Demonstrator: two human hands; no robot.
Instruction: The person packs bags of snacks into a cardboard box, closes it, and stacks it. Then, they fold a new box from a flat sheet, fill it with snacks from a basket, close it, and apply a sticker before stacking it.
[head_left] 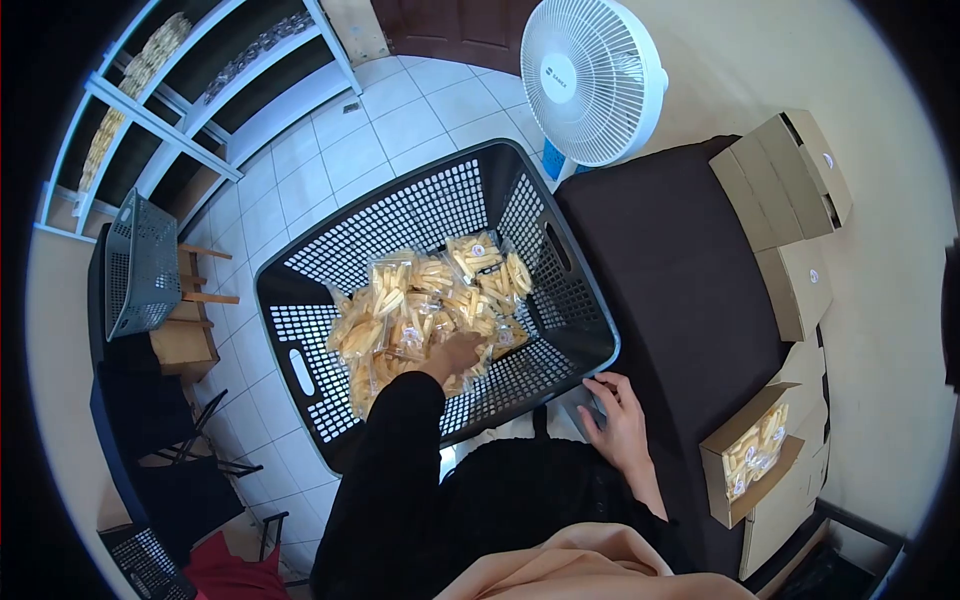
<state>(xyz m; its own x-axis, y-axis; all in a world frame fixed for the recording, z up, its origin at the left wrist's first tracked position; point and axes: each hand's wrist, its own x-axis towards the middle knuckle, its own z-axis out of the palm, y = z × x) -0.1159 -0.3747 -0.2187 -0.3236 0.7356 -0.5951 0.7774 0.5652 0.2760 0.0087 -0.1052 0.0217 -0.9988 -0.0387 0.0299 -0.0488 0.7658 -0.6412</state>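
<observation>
A large dark plastic basket [400, 215] with perforated walls stands in front of me. Inside it lies a heap of clear plastic packets [410, 290] filled with pale yellow stick-shaped snacks. My left hand [455, 355] reaches into the basket, its fingers bent down and closed on a snack packet at the near right of the heap; the fingertips are partly hidden. Outside the basket, by its near right corner, my right hand [620, 425] is open with thumb and fingers apart. It holds nothing and is beside the rim, at the edge of the dark-covered surface.
The dark-covered surface [665, 265] on the right carries closed cardboard boxes [770, 185] and an open box [715, 480] with snack packets. A white fan [590, 80] stands beyond the basket. On the left are shelves [165, 125], a grey basket [145, 265] and dark folding chairs [185, 500].
</observation>
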